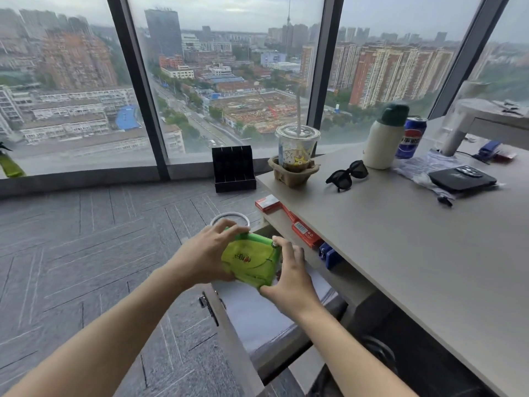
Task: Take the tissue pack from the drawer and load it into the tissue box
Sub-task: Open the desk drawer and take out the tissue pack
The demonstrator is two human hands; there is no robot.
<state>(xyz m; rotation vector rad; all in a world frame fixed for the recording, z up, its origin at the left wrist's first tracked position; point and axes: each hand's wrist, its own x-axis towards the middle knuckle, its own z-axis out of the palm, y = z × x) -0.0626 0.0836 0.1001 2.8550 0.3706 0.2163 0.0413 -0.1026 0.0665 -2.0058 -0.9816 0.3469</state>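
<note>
Two bare forearms reach in from the bottom edge, with no sleeves, watch, bracelet or rings visible. The left hand point(206, 253) and right hand point(289, 279) are ungloved, with short, unpainted fingernails.

glossy green plastic tissue pack point(251, 262), matt, perhaps laminate desk point(400, 242)

Left hand point(206, 253) and right hand point(289, 277) grip the green tissue pack point(252, 260) between them above the open drawer point(257, 316).
</note>
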